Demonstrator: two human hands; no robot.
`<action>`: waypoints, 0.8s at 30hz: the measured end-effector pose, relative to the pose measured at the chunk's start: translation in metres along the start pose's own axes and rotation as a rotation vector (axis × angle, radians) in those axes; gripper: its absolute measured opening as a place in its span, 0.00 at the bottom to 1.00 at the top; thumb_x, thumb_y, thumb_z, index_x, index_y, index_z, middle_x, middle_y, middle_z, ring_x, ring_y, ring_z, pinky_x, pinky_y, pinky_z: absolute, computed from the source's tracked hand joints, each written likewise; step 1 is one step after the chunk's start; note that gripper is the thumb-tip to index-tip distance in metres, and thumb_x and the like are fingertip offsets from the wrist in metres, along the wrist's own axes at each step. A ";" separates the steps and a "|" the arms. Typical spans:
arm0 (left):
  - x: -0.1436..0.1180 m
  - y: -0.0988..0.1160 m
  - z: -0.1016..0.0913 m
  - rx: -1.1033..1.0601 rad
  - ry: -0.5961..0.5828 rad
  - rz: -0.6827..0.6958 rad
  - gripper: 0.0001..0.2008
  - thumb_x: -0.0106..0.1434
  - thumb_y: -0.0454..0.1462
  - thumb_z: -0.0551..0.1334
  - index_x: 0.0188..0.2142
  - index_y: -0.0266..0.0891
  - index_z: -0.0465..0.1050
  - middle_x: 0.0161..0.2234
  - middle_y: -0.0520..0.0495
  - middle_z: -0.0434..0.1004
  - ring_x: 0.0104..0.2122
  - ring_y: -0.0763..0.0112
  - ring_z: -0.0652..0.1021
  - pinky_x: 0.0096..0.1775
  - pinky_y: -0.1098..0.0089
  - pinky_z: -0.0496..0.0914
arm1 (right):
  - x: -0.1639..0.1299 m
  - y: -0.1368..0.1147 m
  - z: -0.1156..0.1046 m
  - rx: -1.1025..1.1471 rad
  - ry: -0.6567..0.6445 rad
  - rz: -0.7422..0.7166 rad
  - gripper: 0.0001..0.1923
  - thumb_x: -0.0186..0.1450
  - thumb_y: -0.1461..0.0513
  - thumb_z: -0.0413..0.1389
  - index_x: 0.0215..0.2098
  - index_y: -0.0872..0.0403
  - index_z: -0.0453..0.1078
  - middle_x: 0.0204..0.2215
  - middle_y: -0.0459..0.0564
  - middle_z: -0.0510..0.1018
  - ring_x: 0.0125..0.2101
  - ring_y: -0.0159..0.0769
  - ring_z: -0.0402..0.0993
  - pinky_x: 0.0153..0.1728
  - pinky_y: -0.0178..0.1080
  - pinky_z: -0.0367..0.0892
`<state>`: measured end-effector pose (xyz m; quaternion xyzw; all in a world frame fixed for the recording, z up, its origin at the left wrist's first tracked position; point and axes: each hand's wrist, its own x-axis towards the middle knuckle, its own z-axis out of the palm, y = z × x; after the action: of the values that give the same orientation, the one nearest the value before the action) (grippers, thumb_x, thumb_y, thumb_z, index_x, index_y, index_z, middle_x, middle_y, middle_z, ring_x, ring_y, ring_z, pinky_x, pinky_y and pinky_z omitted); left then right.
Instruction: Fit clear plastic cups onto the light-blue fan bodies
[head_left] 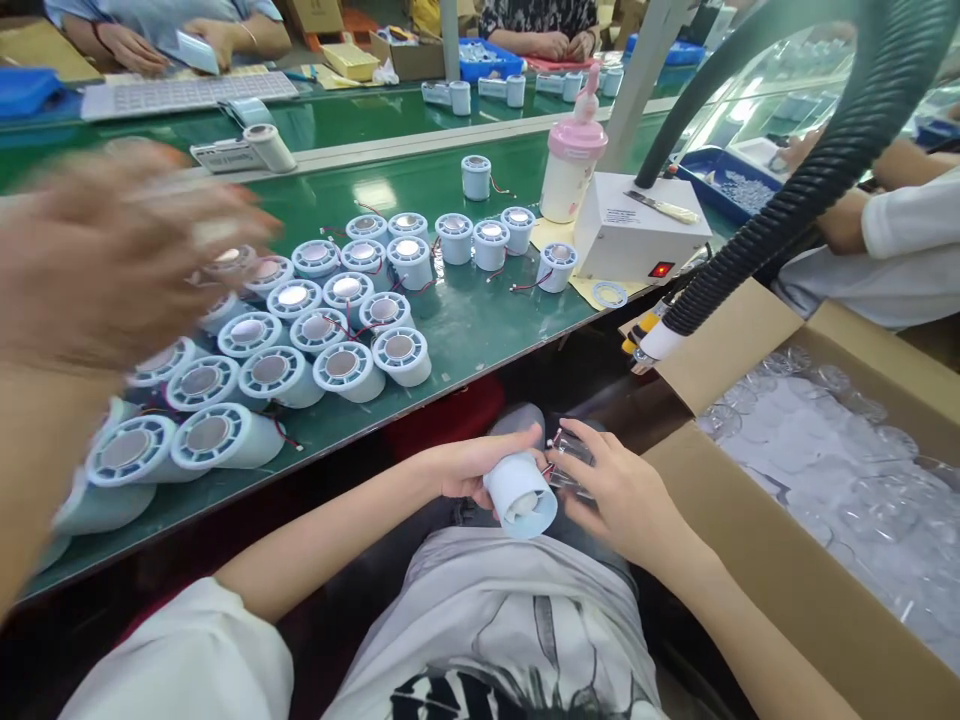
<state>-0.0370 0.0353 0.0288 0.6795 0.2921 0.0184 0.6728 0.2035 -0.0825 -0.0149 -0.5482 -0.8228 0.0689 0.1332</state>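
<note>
Steadiness counts most in this two-handed handling. The person's left hand has its grip clamped around a pale-blue, hollow plastic cylinder with a white hub inside; it hangs above the lap, near the edge of the glossy green table, its hollow end tilted toward the body. That hold looks right: thumb and fingers should press on the outer wall only and stay clear of the hub.

The right hand has its grip curled around a clear, curved plastic piece, just beside the cylinder; whether the two touch cannot be told. Thin red and dark wires run between the hands, and they seem the likeliest thing to be pinched or tugged, so they are best guided with the fingertips and kept slack. Light pressure should suit the clear piece, since thin plastic would scuff or crack easily.

Elbows are best kept in: rows of standing pale-blue cylinders sit close by on the left, a co-worker's blurred hand sweeps over them, and a brown cardboard box of clear plastic parts stands at the right.
</note>
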 end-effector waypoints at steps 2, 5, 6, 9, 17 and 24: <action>0.016 -0.004 0.027 0.061 -0.006 0.005 0.19 0.66 0.50 0.59 0.40 0.36 0.74 0.31 0.47 0.76 0.30 0.69 0.76 0.32 0.67 0.71 | 0.001 0.002 -0.003 0.135 -0.066 0.029 0.10 0.62 0.67 0.57 0.40 0.51 0.75 0.58 0.57 0.71 0.49 0.51 0.73 0.39 0.48 0.77; 0.021 -0.006 0.051 0.183 0.067 0.037 0.10 0.65 0.42 0.61 0.38 0.38 0.76 0.35 0.48 0.75 0.35 0.68 0.74 0.38 0.68 0.69 | -0.003 0.003 -0.008 0.387 -0.143 0.064 0.05 0.61 0.67 0.59 0.31 0.51 0.72 0.57 0.52 0.71 0.50 0.45 0.74 0.42 0.44 0.76; 0.018 -0.005 0.055 0.239 0.125 0.059 0.09 0.65 0.41 0.61 0.38 0.38 0.77 0.36 0.48 0.75 0.36 0.68 0.74 0.40 0.67 0.68 | -0.005 0.002 -0.009 0.474 -0.161 0.073 0.04 0.63 0.66 0.59 0.30 0.51 0.71 0.56 0.51 0.71 0.49 0.43 0.74 0.43 0.43 0.75; 0.003 -0.002 0.062 0.356 0.306 0.145 0.09 0.64 0.41 0.62 0.41 0.39 0.76 0.38 0.48 0.74 0.37 0.68 0.73 0.41 0.67 0.66 | -0.007 -0.004 -0.011 0.673 -0.148 0.103 0.09 0.69 0.59 0.54 0.32 0.50 0.72 0.54 0.51 0.71 0.49 0.42 0.74 0.45 0.41 0.73; 0.002 -0.031 0.074 0.287 0.448 0.360 0.32 0.46 0.50 0.76 0.50 0.43 0.76 0.40 0.48 0.69 0.39 0.66 0.73 0.41 0.67 0.70 | -0.011 -0.019 -0.009 0.872 0.084 0.310 0.17 0.70 0.57 0.51 0.26 0.54 0.72 0.40 0.52 0.74 0.34 0.35 0.72 0.31 0.36 0.67; 0.015 -0.046 0.072 0.296 0.396 0.429 0.36 0.48 0.49 0.75 0.56 0.47 0.73 0.48 0.43 0.69 0.49 0.59 0.73 0.52 0.57 0.70 | -0.009 -0.014 -0.010 0.985 0.186 0.446 0.17 0.64 0.60 0.57 0.17 0.53 0.72 0.39 0.51 0.79 0.39 0.40 0.76 0.35 0.38 0.68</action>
<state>-0.0113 -0.0270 -0.0259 0.7992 0.2671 0.2488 0.4775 0.1976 -0.0965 -0.0029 -0.5860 -0.5417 0.4238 0.4285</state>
